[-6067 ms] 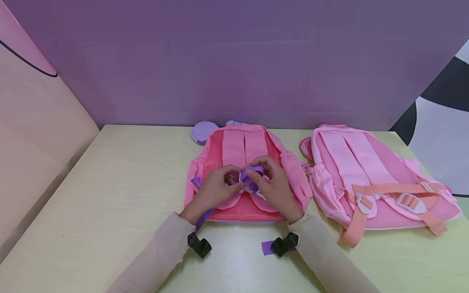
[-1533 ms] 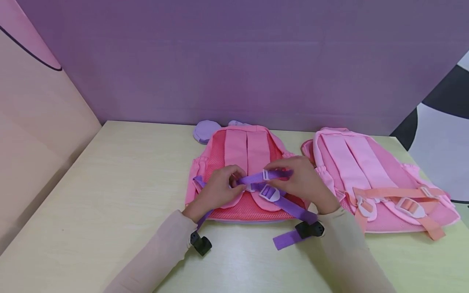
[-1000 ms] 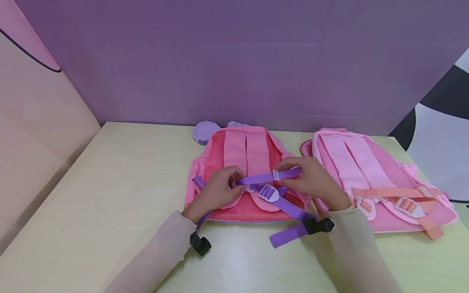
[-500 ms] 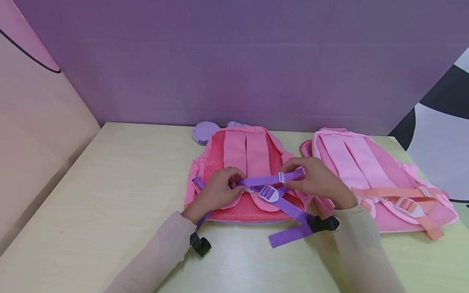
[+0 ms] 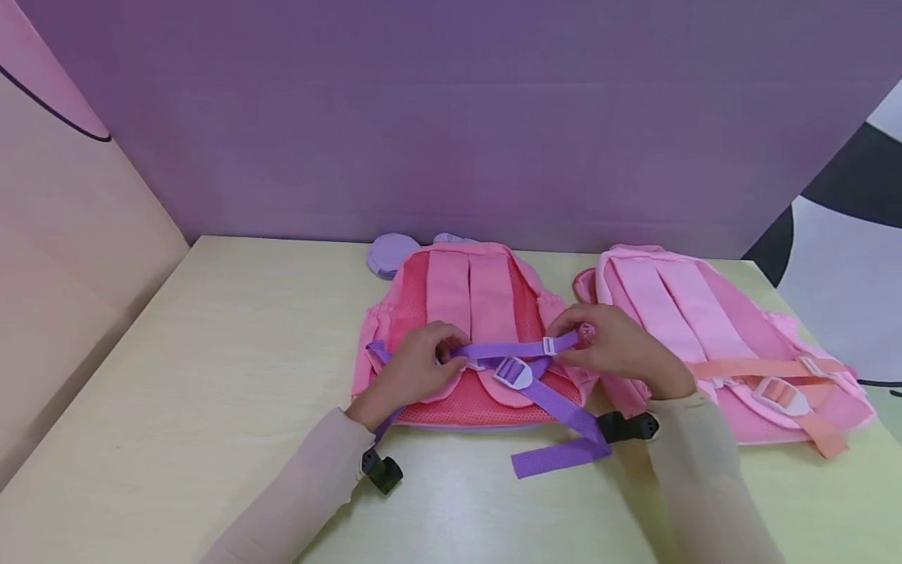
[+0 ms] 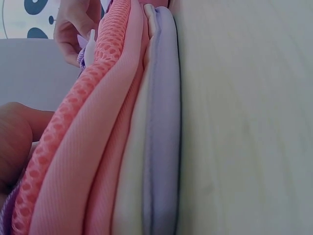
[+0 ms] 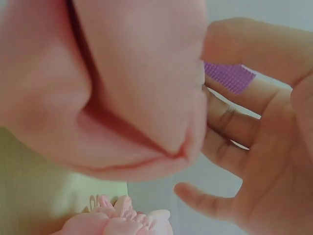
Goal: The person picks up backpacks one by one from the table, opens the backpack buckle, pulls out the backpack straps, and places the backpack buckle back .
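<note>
A coral-pink backpack lies with its straps and mesh back facing up. Across its lower part a purple webbing strap is stretched between my two hands. My left hand pinches the strap's left part, over the middle of the bag. Thumb and fingers of my right hand pinch its right end, just beyond a small white slider. Below the stretched strap sits a white adjuster buckle, threaded with purple webbing. In the right wrist view, the purple strap end shows at the right hand's fingers.
A lighter pink backpack with orange straps lies to the right, partly behind my right forearm. A round lilac pouch sits at the first bag's upper left. A loose purple strap tail lies on the table in front.
My right hand has moved right from the bag's middle, drawing the bunched purple strap out straight, with the slider shifting right too. My left hand has stayed nearly in place.
</note>
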{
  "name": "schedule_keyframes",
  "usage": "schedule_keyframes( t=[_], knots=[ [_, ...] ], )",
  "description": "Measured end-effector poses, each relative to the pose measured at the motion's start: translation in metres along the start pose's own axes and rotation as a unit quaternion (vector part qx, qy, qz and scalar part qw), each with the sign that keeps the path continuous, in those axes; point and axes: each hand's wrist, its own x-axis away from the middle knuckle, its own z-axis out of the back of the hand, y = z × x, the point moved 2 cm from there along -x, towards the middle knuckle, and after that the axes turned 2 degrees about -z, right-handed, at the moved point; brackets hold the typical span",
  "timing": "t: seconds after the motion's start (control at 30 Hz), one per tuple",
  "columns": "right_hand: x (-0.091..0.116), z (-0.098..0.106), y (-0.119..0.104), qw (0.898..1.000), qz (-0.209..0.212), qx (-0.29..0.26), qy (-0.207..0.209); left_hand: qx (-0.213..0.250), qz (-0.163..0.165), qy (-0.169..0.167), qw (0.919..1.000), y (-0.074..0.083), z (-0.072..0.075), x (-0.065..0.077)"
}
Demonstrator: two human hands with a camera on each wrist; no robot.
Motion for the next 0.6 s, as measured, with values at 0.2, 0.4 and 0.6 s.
schedule_keyframes(
  t=[0.2, 0.4, 0.6],
  knots=[
    [-0.0003, -0.0013, 0.0013, 1.0, -0.004, -0.004, -0.018, -0.006, 0.001, 0.004, 1.0, -0.0017, -0.0011, 0.0002],
    [0.0019, -0.0023, 0.0033, 0.999, -0.018, -0.012, -0.036, -0.005, -0.001, 0.0, 1.0, -0.001, -0.0025, 0.0008],
    [0.0038, -0.0002, 0.0028, 0.999, -0.016, -0.01, -0.038, -0.019, -0.003, -0.004, 0.9998, 0.0008, -0.0018, 0.0003]
  ],
)
